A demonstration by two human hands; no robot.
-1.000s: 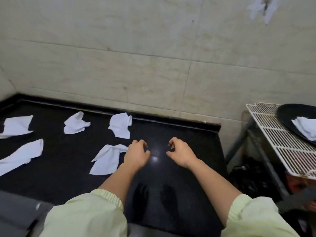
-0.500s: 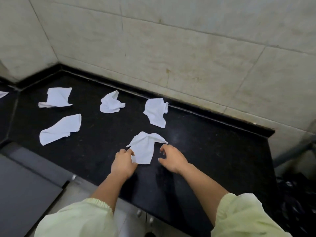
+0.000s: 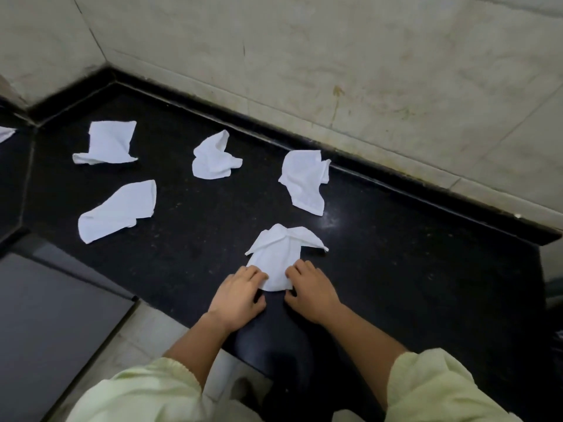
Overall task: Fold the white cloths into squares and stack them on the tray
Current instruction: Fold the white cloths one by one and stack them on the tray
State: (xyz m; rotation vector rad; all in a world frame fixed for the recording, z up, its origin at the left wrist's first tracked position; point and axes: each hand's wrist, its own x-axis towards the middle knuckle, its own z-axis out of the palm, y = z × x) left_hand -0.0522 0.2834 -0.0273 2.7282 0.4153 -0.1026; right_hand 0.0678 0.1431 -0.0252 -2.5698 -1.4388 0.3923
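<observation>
**Desk:** Status of the cloth being worked?

**Operator:** I record one white cloth lying unfolded and rumpled on the black counter, with its far corners splayed outward. All positions below are given from this cloth.

**Desk:** Hands?

**Operator:** The left hand is at its near-left edge, with bent fingers lying over the fabric. The right hand is at its near-right edge, fingertips touching it. I cannot tell whether either hand is pinching or only pressing.

**Desk:** Surroundings?

**Operator:** Just beyond it, toward the tiled wall, lies a second cloth. Farther left of that is a bunched cloth. Well to the left lie a long cloth and, behind that, a flatter cloth. All four are apart from each other and unfolded. Pale green sleeves cover both forearms nearest me.
</observation>
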